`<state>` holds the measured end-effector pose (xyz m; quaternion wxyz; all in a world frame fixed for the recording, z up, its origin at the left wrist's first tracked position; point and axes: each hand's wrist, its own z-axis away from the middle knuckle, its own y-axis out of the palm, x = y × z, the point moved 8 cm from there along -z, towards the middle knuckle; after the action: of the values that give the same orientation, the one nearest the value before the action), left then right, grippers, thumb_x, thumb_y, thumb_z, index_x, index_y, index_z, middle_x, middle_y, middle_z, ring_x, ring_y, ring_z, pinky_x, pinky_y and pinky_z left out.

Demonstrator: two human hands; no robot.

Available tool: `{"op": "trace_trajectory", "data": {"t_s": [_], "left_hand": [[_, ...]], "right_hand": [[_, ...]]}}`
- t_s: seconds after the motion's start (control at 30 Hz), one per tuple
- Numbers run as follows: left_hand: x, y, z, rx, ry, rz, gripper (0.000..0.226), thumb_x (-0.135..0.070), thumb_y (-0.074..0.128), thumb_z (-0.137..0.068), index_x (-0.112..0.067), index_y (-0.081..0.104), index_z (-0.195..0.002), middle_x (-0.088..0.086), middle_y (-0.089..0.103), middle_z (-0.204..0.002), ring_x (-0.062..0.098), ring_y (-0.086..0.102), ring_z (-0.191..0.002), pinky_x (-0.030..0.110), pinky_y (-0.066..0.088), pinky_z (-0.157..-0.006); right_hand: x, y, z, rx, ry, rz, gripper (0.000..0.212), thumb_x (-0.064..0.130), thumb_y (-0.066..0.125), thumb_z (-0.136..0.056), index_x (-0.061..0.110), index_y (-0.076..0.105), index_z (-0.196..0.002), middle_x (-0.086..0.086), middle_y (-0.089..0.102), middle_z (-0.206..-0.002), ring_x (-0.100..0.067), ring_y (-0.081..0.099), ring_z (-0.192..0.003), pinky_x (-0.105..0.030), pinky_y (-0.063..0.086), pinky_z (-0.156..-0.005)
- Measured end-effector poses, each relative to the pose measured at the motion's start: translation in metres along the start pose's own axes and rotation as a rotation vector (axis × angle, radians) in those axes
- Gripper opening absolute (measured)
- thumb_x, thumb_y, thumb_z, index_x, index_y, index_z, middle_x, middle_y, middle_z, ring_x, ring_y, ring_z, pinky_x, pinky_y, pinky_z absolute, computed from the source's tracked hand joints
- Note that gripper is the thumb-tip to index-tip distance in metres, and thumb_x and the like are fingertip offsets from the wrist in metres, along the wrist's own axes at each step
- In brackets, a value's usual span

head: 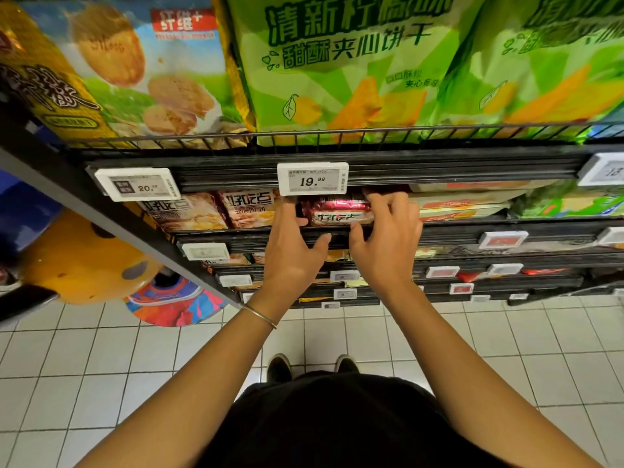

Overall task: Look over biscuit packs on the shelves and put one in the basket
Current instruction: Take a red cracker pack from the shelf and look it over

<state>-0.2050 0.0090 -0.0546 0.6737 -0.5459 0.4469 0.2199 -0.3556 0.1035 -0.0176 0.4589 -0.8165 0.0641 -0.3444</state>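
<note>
Biscuit pack: you have a dark red, glossy plastic biscuit pack lying lengthwise at the front edge of the second black metal shelf, just below the white electronic price tag reading 19.99.
Right hand: your right hand is clamped on the pack's right end, fingers curled over its top and the thumb pressed in from underneath.
Left hand: your left hand reaches to the pack's left end; its fingers touch the wrapper there, partly hidden behind the price tag, and the thumb is spread wide along the shelf's front edge. You cannot tell from this view whether those fingers grip or only rest.
Neighbours on the same shelf: beige packs printed with biscuits stand just left of the red pack; flat pale yellow boxes are stacked just right of it.
Top shelf: large bright green lemon sandwich-biscuit bags stand behind a wire rail, beside a blue-and-green bag showing round biscuits.
Wrist: a thin metal bangle sits on your left wrist.
Floor: white square tiles lie under your dark shoes.
</note>
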Motion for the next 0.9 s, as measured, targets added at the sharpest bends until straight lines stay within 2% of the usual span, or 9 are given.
{"op": "trace_trajectory", "data": {"t_s": [0.13, 0.27, 0.37, 0.47, 0.53, 0.6, 0.73, 0.83, 0.9], "left_hand": [[-0.008, 0.0, -0.003, -0.046, 0.059, -0.236, 0.049, -0.035, 0.085, -0.086, -0.031, 0.055, -0.124, -0.005, 0.057, -0.121, 0.016, 0.06, -0.11, 0.042, 0.057, -0.092], [-0.02, -0.007, 0.0, -0.094, 0.14, -0.308, 0.05, -0.04, 0.082, -0.087, -0.024, 0.067, -0.133, 0.0, 0.058, -0.124, 0.021, 0.053, -0.123, 0.042, 0.053, -0.1], [-0.032, -0.016, 0.008, -0.13, 0.266, -0.194, 0.046, -0.038, 0.08, -0.089, -0.022, 0.068, -0.13, 0.002, 0.055, -0.137, 0.016, 0.047, -0.133, 0.034, 0.049, -0.105], [-0.035, -0.021, 0.02, -0.066, 0.283, 0.011, 0.044, -0.034, 0.078, -0.092, -0.026, 0.062, -0.131, -0.017, 0.06, -0.132, -0.006, 0.053, -0.125, 0.017, 0.051, -0.099], [-0.032, -0.024, 0.032, -0.056, 0.229, 0.199, 0.039, -0.03, 0.078, -0.093, -0.031, 0.059, -0.127, -0.025, 0.063, -0.123, 0.0, 0.063, -0.118, 0.016, 0.056, -0.088], [-0.025, -0.03, 0.042, -0.112, 0.176, 0.362, 0.031, -0.031, 0.074, -0.095, -0.026, 0.06, -0.122, -0.017, 0.068, -0.116, 0.012, 0.069, -0.111, 0.027, 0.06, -0.086], [0.003, -0.036, 0.061, -0.266, -0.068, 0.621, 0.019, -0.038, 0.068, -0.096, -0.02, 0.068, -0.104, -0.005, 0.078, -0.099, 0.013, 0.074, -0.097, 0.032, 0.06, -0.082], [0.025, -0.034, 0.077, -0.297, -0.282, 0.796, 0.036, -0.042, 0.063, -0.099, -0.008, 0.067, -0.11, 0.016, 0.077, -0.112, 0.035, 0.074, -0.107, 0.051, 0.061, -0.091], [0.03, -0.033, 0.085, -0.256, -0.378, 0.917, 0.057, -0.053, 0.059, -0.101, -0.001, 0.066, -0.123, 0.021, 0.075, -0.111, 0.032, 0.077, -0.087, 0.042, 0.064, -0.072]], "right_hand": [[-0.006, -0.003, 0.013, -0.023, -0.014, -0.06, 0.045, 0.011, 0.077, -0.085, 0.018, 0.07, -0.129, -0.011, 0.056, -0.126, -0.028, 0.045, -0.117, -0.04, 0.039, -0.09], [-0.012, -0.001, 0.018, 0.015, -0.027, -0.212, 0.054, 0.007, 0.077, -0.086, 0.018, 0.065, -0.137, -0.012, 0.05, -0.145, -0.031, 0.042, -0.132, -0.045, 0.046, -0.103], [-0.019, -0.006, 0.02, 0.003, -0.001, -0.325, 0.065, 0.007, 0.076, -0.088, 0.013, 0.052, -0.148, -0.013, 0.044, -0.153, -0.029, 0.037, -0.141, -0.045, 0.041, -0.114], [-0.026, -0.009, 0.024, -0.003, 0.051, -0.396, 0.083, 0.015, 0.079, -0.089, 0.007, 0.033, -0.158, -0.017, 0.03, -0.163, -0.028, 0.024, -0.151, -0.024, 0.019, -0.125], [-0.032, -0.001, 0.025, 0.076, 0.104, -0.501, 0.1, 0.023, 0.083, -0.088, 0.008, 0.018, -0.162, -0.014, 0.018, -0.168, -0.025, 0.016, -0.157, -0.019, 0.013, -0.124], [-0.036, 0.01, 0.03, 0.232, 0.166, -0.676, 0.105, 0.032, 0.083, -0.088, 0.017, 0.012, -0.164, -0.004, 0.02, -0.169, -0.018, 0.023, -0.155, -0.016, 0.024, -0.12], [-0.032, 0.016, 0.039, 0.415, 0.204, -0.932, 0.092, 0.035, 0.079, -0.09, 0.019, 0.024, -0.162, 0.004, 0.045, -0.155, -0.005, 0.053, -0.135, -0.02, 0.053, -0.101], [-0.02, 0.017, 0.046, 0.525, 0.198, -1.027, 0.053, 0.039, 0.068, -0.095, 0.022, 0.053, -0.142, 0.008, 0.067, -0.129, -0.01, 0.068, -0.114, -0.028, 0.061, -0.082], [-0.015, 0.014, 0.048, 0.556, 0.232, -1.059, 0.036, 0.044, 0.06, -0.097, 0.022, 0.066, -0.125, 0.009, 0.074, -0.111, -0.012, 0.072, -0.103, -0.025, 0.06, -0.074]]}}
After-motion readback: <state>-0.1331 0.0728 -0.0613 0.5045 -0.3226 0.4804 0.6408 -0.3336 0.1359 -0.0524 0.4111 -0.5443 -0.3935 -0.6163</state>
